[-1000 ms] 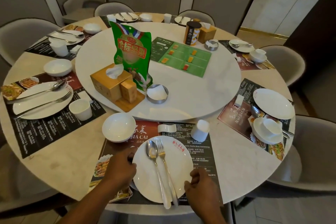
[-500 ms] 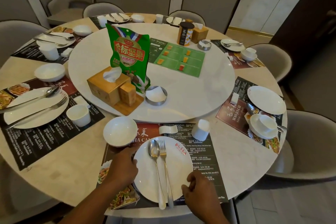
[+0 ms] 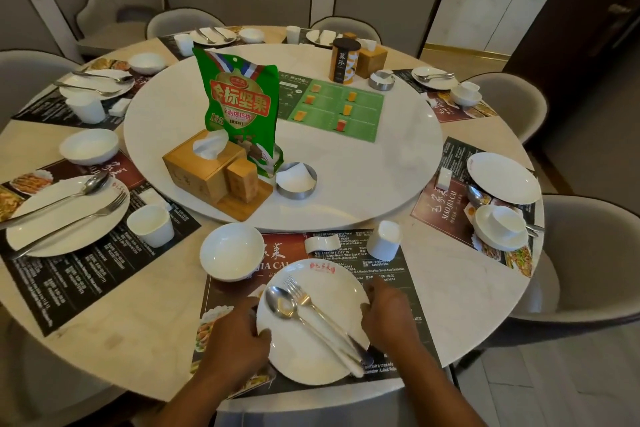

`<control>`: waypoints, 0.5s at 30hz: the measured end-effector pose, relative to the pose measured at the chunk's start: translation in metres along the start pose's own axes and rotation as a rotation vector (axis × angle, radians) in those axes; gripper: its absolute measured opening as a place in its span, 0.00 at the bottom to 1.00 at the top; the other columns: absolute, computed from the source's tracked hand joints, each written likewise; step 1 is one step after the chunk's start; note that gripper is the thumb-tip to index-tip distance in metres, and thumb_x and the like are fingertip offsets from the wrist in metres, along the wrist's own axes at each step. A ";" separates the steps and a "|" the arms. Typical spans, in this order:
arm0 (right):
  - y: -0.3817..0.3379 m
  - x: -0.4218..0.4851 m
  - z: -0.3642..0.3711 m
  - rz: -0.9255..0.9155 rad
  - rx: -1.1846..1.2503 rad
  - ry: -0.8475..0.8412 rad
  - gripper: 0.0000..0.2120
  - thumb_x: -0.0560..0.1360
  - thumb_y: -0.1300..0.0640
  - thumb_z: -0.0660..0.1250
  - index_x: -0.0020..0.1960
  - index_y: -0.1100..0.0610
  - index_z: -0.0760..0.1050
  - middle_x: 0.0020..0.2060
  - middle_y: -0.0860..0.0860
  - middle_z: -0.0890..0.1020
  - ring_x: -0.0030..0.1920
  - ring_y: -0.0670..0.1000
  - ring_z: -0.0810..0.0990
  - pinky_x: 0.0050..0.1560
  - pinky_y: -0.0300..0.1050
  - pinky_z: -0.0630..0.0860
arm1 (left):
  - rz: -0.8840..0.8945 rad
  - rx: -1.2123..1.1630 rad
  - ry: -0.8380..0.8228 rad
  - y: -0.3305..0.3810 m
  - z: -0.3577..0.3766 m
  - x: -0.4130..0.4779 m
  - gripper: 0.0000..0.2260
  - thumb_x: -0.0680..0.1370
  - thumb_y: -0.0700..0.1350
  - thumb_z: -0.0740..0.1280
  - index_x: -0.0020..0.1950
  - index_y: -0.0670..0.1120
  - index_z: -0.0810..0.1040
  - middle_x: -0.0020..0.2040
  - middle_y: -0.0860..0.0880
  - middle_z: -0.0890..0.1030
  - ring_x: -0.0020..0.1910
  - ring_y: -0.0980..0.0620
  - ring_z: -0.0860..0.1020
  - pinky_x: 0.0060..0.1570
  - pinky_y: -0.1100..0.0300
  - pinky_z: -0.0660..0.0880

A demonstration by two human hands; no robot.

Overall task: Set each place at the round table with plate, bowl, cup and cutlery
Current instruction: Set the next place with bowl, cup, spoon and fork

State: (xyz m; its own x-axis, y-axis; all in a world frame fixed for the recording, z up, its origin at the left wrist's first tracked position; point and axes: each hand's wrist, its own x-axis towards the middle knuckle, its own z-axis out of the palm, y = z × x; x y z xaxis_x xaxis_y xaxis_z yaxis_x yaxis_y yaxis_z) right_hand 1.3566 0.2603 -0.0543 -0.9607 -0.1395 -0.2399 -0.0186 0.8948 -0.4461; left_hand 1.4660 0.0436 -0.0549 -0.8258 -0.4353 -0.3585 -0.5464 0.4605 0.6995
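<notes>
The left hand [image 3: 235, 340] hides its fingertips under the plate [image 3: 294, 354] rim, and the ends of the spoon [image 3: 281, 303] and fork [image 3: 301, 293] look blurry. Both hands pinch the round, shiny white plate, left hand on its left edge, right hand [image 3: 388, 315] on its right. It sits on the dark mat [image 3: 398, 274] at the near seat, by the smooth white bowl [image 3: 232, 250] and upside-down cup [image 3: 384, 239]. The silver spoon and fork slant more than before
</notes>
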 end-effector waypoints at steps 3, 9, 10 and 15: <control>-0.003 0.020 -0.002 -0.039 -0.030 -0.002 0.15 0.77 0.60 0.68 0.63 0.54 0.76 0.55 0.52 0.82 0.56 0.54 0.79 0.53 0.44 0.76 | -0.043 0.002 0.039 0.007 -0.002 0.004 0.17 0.77 0.42 0.69 0.66 0.50 0.74 0.60 0.49 0.81 0.49 0.54 0.78 0.45 0.64 0.72; -0.008 0.030 0.000 -0.175 -0.147 0.051 0.15 0.76 0.59 0.68 0.63 0.52 0.77 0.55 0.53 0.81 0.54 0.54 0.79 0.52 0.47 0.79 | -0.103 0.002 0.015 0.009 0.005 0.005 0.19 0.76 0.39 0.69 0.66 0.50 0.74 0.58 0.48 0.81 0.54 0.49 0.79 0.53 0.57 0.77; -0.008 0.028 0.001 -0.232 -0.174 0.092 0.15 0.75 0.58 0.69 0.61 0.52 0.79 0.56 0.52 0.81 0.53 0.54 0.79 0.52 0.46 0.79 | -0.109 0.007 0.010 0.007 0.007 0.004 0.19 0.75 0.39 0.69 0.65 0.50 0.74 0.57 0.49 0.81 0.52 0.50 0.79 0.49 0.60 0.77; -0.018 0.015 0.004 -0.420 -0.071 -0.155 0.12 0.79 0.53 0.66 0.62 0.49 0.77 0.54 0.46 0.82 0.52 0.48 0.79 0.53 0.43 0.77 | -0.102 -0.012 -0.006 -0.003 0.012 -0.005 0.19 0.73 0.39 0.70 0.62 0.51 0.73 0.48 0.49 0.81 0.45 0.52 0.79 0.35 0.65 0.73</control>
State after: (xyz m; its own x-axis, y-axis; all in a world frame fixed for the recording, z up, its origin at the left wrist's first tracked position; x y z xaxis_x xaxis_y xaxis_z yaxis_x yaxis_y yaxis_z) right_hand 1.3432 0.2401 -0.0535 -0.8130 -0.5538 -0.1798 -0.4219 0.7731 -0.4737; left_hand 1.4698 0.0536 -0.0631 -0.7665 -0.4751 -0.4320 -0.6264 0.4048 0.6662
